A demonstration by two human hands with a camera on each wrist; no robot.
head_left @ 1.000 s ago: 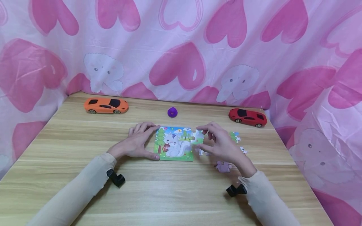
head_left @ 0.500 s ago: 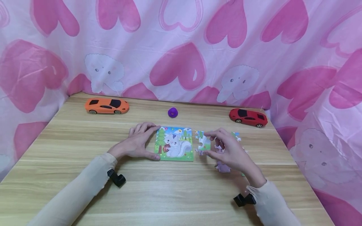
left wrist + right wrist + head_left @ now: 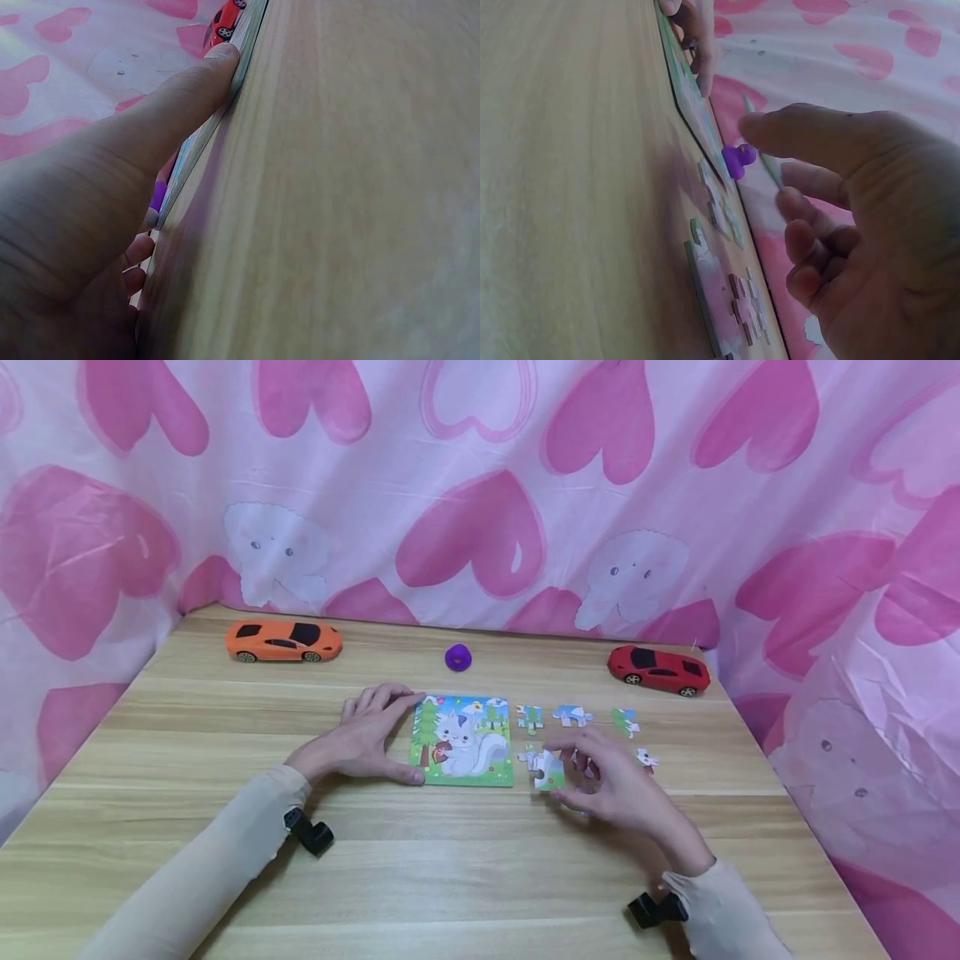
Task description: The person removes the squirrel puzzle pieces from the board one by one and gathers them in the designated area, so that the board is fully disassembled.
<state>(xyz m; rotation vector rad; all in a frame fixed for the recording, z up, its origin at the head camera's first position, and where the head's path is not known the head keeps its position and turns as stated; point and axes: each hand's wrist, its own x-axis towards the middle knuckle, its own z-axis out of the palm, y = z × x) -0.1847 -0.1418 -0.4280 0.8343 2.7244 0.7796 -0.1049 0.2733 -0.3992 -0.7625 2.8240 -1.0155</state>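
Observation:
A squirrel-picture puzzle board [image 3: 461, 739] lies flat on the wooden table [image 3: 450, 877]. My left hand [image 3: 365, 737] rests at its left edge, with the straight thumb [image 3: 196, 88] pressed against the near corner and the fingers at the far corner. My right hand [image 3: 609, 779] hovers just right of the board's near corner and pinches a white-and-green puzzle piece [image 3: 550, 770] between thumb [image 3: 802, 136] and fingers. In the right wrist view this piece [image 3: 762, 159] shows edge-on. Several loose pieces [image 3: 572, 716] lie to the right of the board.
An orange toy car [image 3: 283, 641] stands at the back left and a red toy car [image 3: 657, 669] at the back right. A small purple object [image 3: 458, 657] sits between them. Pink heart-print cloth [image 3: 480, 485] walls in the table on three sides.
My right hand has carried the puzzle piece from the board's upper right edge down and toward me. Loose pieces behind it now show. The left hand and board have not moved.

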